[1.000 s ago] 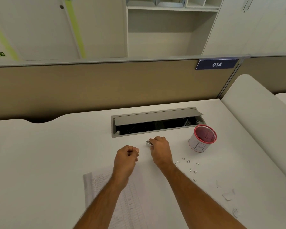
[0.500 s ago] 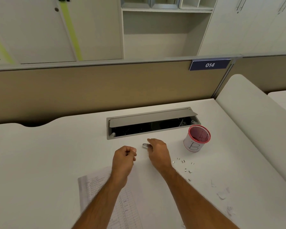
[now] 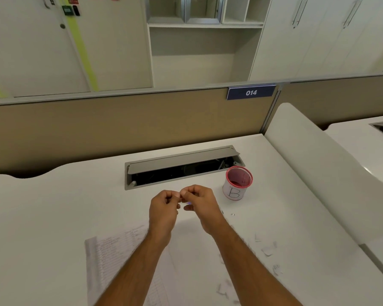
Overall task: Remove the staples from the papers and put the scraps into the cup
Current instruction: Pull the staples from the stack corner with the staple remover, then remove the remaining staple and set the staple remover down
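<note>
My left hand [image 3: 163, 213] and my right hand [image 3: 202, 208] are lifted above the white desk, their fingertips pinched together and touching. A small metal tool [image 3: 188, 203] glints under the right hand's curled fingers. Whatever sits between the fingertips is too small to see. The white cup [image 3: 233, 192], with a red rim and a "B" on it, stands upright just right of my right hand. The printed papers [image 3: 115, 257] lie flat under my left forearm. Torn paper scraps [image 3: 266, 250] and a loose staple [image 3: 232, 214] lie on the desk to the right.
An open grey cable hatch [image 3: 177, 164] is sunk into the desk just behind the hands. A tan partition [image 3: 119, 129] closes the back, and a rounded white divider [image 3: 318, 173] runs along the right side.
Both hands rose off the desk and came together, fingertips meeting. The right hand earlier rested on the desk with the metal tool. The view tilted upward.
</note>
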`<action>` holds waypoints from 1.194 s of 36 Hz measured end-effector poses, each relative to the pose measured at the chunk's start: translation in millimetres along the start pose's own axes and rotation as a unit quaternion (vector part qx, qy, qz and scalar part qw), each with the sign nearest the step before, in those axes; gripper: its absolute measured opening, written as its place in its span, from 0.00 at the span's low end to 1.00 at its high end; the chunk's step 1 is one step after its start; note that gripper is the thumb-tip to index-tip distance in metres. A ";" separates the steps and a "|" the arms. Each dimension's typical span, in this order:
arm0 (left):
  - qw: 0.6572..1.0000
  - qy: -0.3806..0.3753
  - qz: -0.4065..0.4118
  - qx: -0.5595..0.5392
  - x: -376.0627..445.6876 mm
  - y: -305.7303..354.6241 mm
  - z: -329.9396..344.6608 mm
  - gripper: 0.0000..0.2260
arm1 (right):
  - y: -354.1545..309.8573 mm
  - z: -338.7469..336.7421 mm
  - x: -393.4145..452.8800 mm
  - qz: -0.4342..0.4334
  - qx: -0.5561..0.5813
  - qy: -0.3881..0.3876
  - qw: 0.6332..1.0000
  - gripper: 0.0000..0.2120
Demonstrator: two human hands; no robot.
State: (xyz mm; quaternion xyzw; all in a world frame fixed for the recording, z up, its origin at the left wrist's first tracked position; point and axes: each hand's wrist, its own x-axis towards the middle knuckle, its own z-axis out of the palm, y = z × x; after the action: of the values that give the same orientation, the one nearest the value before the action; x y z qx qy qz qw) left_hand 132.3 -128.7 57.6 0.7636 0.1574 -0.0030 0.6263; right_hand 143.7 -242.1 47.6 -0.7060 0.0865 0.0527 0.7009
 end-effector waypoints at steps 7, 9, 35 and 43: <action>0.999 -0.028 0.008 -0.018 -8.1 17.6 29.1 0.05 | -7.9 -44.4 13.9 -0.050 -0.092 0.183 0.977 0.06; 0.999 -0.038 0.006 -0.019 -8.6 20.6 37.0 0.04 | -11.2 -61.1 20.5 -0.051 -0.122 0.237 0.962 0.07; 1.000 -0.031 -0.002 -0.003 20.3 11.1 56.3 0.07 | -27.8 -133.4 62.6 -0.012 -0.458 0.274 0.845 0.12; 0.989 0.092 -0.023 0.112 5.7 -29.5 0.1 0.06 | -6.0 -30.1 7.4 -0.032 -0.431 0.161 0.887 0.08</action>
State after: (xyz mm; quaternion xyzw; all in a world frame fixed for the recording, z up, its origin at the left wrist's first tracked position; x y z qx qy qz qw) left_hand 130.6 -122.6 28.2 0.8219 0.2306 0.0352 0.5196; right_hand 150.7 -272.5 52.4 -0.9399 0.1438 -0.0521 0.3054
